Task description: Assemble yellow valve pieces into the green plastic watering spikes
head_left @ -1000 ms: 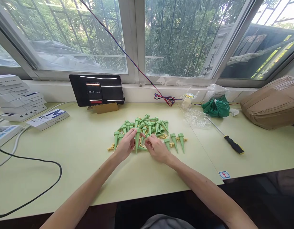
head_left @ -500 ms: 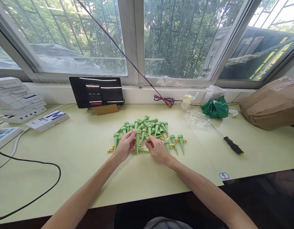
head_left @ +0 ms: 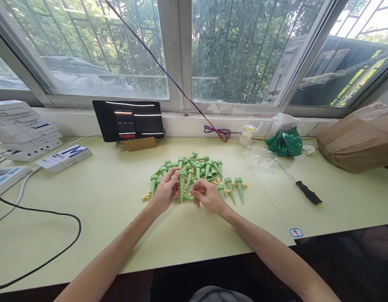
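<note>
Upright between the thumb and fingers of my left hand (head_left: 167, 189) is a green plant watering spike (head_left: 182, 184), its cap at the top and its point down. To its right, my right hand (head_left: 209, 196) is closed in a pinch, fingertips curled toward the spike but apart from it. Whatever those fingertips hold, if anything, is too small to make out. Behind both hands lies a pile of green watering spikes (head_left: 208, 167) mixed with small yellow valves. Two spikes with yellow valves (head_left: 239, 188) lie side by side to the right of my right hand.
A tablet (head_left: 128, 121) showing a timer leans on the sill. White boxes (head_left: 64, 158) and cables stand at left. On the right lie a screwdriver (head_left: 308, 193), a green plastic bag (head_left: 285, 142) and a brown wrapped parcel (head_left: 357, 136). The table's front edge runs below my forearms.
My right hand's fingers have shifted slightly and curl a little lower. My left hand keeps the spike in nearly the same place. The view has moved very slightly.
</note>
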### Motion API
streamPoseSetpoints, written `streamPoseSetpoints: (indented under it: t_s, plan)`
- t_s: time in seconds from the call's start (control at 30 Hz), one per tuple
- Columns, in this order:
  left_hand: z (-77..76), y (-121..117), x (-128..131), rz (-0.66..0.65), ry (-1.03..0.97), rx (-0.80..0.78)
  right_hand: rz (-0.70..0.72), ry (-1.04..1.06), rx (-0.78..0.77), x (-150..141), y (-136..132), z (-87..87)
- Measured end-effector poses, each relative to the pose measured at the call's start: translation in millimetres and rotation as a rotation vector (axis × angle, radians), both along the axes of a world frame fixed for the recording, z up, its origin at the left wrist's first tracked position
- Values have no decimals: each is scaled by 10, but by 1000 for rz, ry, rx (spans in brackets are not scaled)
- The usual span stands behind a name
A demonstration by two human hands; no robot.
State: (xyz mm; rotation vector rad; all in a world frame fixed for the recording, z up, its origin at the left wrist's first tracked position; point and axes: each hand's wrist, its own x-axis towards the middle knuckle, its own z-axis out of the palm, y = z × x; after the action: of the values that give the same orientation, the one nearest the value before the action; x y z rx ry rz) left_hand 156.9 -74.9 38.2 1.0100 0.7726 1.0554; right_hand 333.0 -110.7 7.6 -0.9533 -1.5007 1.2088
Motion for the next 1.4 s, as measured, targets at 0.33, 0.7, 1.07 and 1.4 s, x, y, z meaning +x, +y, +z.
streamPoseSetpoints:
  t_s: [0.33,0.7,1.07,1.4]
  plan:
    - [22,-12,19,-21,14,12,45,223,-77,18,44,70]
    - [-20,-26,9,-83,106,100,-116,290,-44,106,18,212]
    - [-90,-26,19,-137,193,232,-134,218,0,99,10,202]
    - [-93,-23,12,-137,222,268,-120,199,19,93,-8,213]
